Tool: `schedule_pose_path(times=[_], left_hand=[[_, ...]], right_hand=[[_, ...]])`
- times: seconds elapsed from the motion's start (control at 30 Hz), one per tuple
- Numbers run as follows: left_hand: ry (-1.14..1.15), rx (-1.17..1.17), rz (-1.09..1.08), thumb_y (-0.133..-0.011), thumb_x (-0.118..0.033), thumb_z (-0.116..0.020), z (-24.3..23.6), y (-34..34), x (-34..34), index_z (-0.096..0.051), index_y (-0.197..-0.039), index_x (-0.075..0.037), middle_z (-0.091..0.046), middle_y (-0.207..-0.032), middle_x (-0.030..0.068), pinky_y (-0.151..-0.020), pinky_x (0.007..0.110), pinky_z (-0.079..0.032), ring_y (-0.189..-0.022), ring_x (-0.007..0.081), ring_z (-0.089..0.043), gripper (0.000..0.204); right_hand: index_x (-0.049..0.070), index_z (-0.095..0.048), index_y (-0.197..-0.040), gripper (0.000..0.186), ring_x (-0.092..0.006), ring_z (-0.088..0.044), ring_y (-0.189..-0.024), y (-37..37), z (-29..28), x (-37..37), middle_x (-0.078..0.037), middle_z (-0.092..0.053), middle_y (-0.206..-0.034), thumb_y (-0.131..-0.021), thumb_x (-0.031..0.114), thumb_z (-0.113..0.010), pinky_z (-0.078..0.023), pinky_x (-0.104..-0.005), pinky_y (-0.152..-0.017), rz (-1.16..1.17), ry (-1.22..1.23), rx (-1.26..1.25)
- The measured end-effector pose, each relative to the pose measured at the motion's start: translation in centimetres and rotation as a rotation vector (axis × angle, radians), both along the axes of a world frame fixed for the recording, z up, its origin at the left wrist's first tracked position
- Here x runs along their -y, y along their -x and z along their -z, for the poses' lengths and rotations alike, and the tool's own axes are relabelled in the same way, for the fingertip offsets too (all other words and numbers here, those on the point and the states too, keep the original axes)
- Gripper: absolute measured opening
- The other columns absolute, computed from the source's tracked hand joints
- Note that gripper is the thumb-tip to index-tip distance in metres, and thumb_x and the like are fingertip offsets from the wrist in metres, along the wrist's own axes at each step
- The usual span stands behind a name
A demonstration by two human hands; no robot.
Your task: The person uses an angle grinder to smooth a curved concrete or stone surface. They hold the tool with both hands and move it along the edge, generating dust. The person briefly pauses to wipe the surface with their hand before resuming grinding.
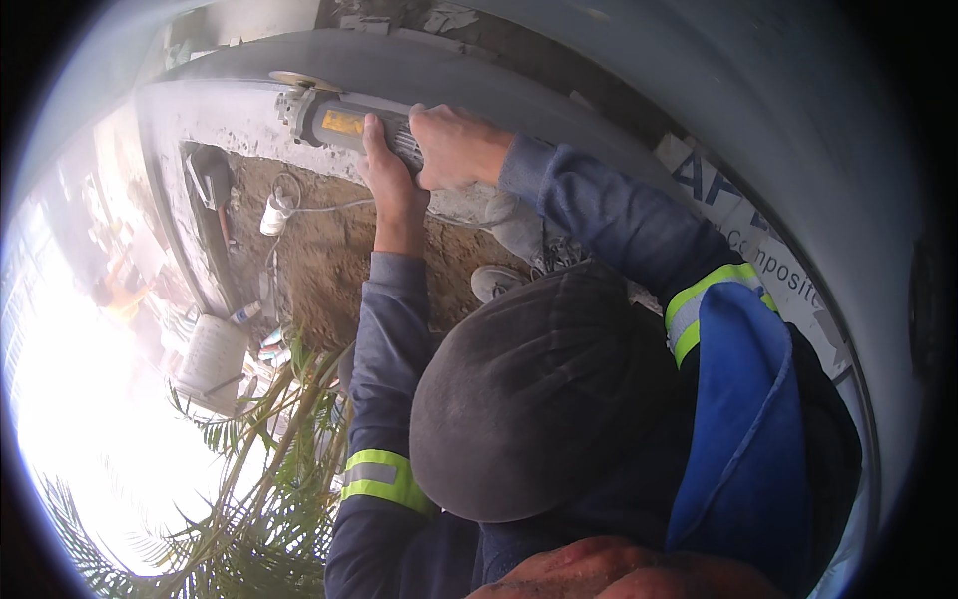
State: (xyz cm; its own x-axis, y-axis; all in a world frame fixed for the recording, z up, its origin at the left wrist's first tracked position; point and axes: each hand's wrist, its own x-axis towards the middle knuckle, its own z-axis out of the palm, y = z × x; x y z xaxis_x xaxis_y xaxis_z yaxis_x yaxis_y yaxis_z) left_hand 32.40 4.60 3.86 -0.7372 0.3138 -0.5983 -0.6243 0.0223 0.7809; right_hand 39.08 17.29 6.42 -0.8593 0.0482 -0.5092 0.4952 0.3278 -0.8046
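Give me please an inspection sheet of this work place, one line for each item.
Surface: grey concrete ledge, dusty, curved by the lens.
Job's things: angle grinder with its disc at the ledge edge.
Clutter: white bucket, white bottle on the soil.
Grippers: left hand and right hand both grip the grinder body.
Cables: thin white cord near the bottle.
Surroundings: palm leaves, grey panel, shoe.

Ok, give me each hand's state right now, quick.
Left hand: closed around the body of the angle grinder.
Right hand: closed on the grinder's rear end.
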Motion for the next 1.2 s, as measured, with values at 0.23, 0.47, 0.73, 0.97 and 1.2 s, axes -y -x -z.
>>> schedule_pose_path(times=[0.23,0.47,0.73,0.97,1.2], left_hand=[[-0.029,0.039,-0.001,-0.108,-0.039,-0.054,0.9,2.2,0.6,-0.056,-0.126,0.003,-0.066,-0.108,0.0113,-0.081,0.037,-0.059,-0.094,0.0205,-0.069,0.045],[-0.085,0.061,0.017,-0.11,-0.04,-0.049,0.2,1.3,0.2,-0.054,-0.128,-0.001,-0.067,-0.111,0.0114,-0.087,0.039,-0.059,-0.099,0.0224,-0.07,0.044],[0.02,0.025,0.043,-0.111,-0.038,-0.045,-1.8,-3.0,-0.4,-0.054,-0.128,0.0,-0.067,-0.112,0.0111,-0.087,0.038,-0.059,-0.099,0.0213,-0.07,0.042],[-0.001,0.03,0.033,-0.111,-0.038,-0.045,-1.4,-2.7,-0.3,-0.055,-0.129,0.002,-0.067,-0.113,0.0127,-0.088,0.039,-0.059,-0.101,0.0221,-0.069,0.045],[-0.01,0.002,-0.011,-0.108,-0.037,-0.056,-0.2,-1.0,0.0,-0.057,-0.124,0.003,-0.065,-0.108,0.0101,-0.08,0.034,-0.058,-0.094,0.0169,-0.067,0.044]], right_hand=[[-0.016,-0.059,-0.109,0.049,-0.0416,-0.075,-0.092,2.4,0.0,-0.1,-0.032,-0.072,-0.096,-0.072,0.011,-0.077,-0.062,-0.0451,-0.08,-0.058,0.005,0.018],[-0.018,-0.063,-0.113,0.05,-0.0391,-0.076,-0.095,1.4,-1.2,-0.6,-0.032,-0.073,-0.098,-0.073,0.01,-0.075,-0.062,-0.0446,-0.082,-0.077,-0.006,0.062],[-0.016,-0.058,-0.112,0.049,-0.0447,-0.074,-0.097,-2.6,-3.1,-1.3,-0.034,-0.072,-0.1,-0.072,0.005,-0.076,-0.062,-0.0458,-0.083,-0.049,-0.004,0.09],[-0.016,-0.056,-0.109,0.053,-0.0464,-0.074,-0.089,-2.5,-2.3,-1.0,-0.034,-0.07,-0.092,-0.07,0.012,-0.081,-0.061,-0.0474,-0.076,-0.043,-0.004,0.032],[-0.015,-0.062,-0.107,0.043,-0.0441,-0.075,-0.091,-0.7,-1.1,-0.3,-0.033,-0.072,-0.095,-0.072,0.006,-0.074,-0.062,-0.0465,-0.078,-0.015,-0.005,0.025]])
